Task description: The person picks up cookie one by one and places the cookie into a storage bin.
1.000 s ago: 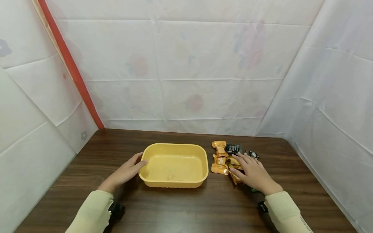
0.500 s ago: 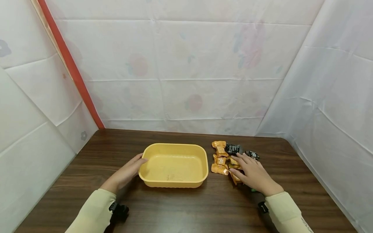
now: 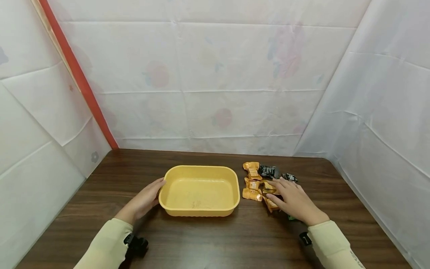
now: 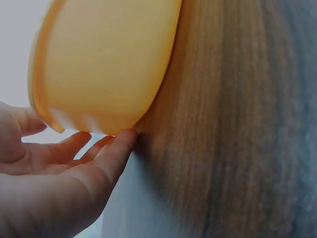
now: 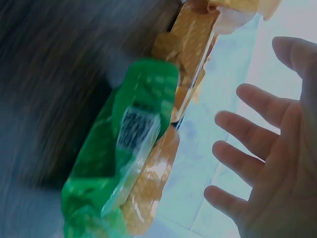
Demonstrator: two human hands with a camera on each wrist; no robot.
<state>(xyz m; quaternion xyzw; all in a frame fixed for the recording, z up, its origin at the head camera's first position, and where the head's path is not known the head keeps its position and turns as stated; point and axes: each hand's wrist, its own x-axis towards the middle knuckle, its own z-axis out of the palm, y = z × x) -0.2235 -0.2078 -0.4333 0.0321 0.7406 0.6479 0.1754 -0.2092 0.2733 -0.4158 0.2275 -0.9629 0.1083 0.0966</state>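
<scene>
A yellow plastic basin (image 3: 199, 213) stands on the dark wooden table. At its left end is my left hand (image 3: 142, 200), its fingers lightly bent. The left wrist view shows fingertips (image 4: 128, 136) against or very close to the basin's wall, the thumb beside the rim. My right hand (image 3: 295, 198) hovers with spread fingers over a group of wrapped snack packets. Orange packets (image 3: 252, 194) lie to its left, black ones (image 3: 267, 171) behind. In the right wrist view a green packet (image 5: 129, 134) lies below the palm, apart from the fingers. The hand covers some packets.
White patterned cloth (image 3: 201, 82) hangs behind the table and along both sides. A red strip (image 3: 80, 78) runs down the left corner. A black device (image 3: 137, 245) is strapped to the left wrist, and a black band (image 3: 305, 238) to the right.
My left thumb has come off the basin's rim to its outer side. The right hand stays nearly where it was above the packets. The whole head view has shifted slightly.
</scene>
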